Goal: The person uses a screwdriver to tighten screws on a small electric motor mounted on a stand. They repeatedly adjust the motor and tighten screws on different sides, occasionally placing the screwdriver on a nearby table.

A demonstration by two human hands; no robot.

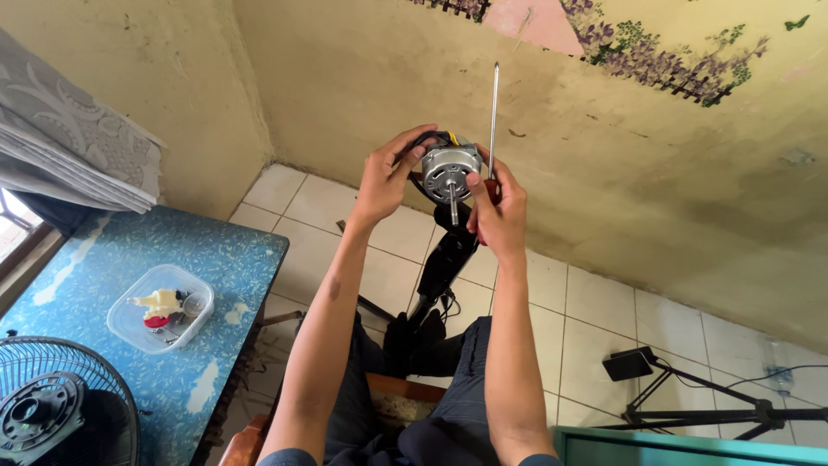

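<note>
The left hand (pixel 385 179) is cupping the fan motor (pixel 449 168), fingers curled on its casing, steadying it. The right hand (pixel 499 207), right of the motor, is pinching a screwdriver (pixel 493 112) upright, keeping it clear.

Motor (pixel 448 168): silver-grey, on a black stand (pixel 442 263). Screwdriver (pixel 493 112): steel shaft, red handle. Table (pixel 233 250) at 9 o'clock: blue, speckled, with pale worn patches. Clear tub (pixel 129 332) holds cream and red parts. Fan grille (pixel 95 371) at 8 o'clock: black. Floor (pixel 604 311): white tiles. Wall (pixel 604 164): yellowish, purple flower pattern.
</note>
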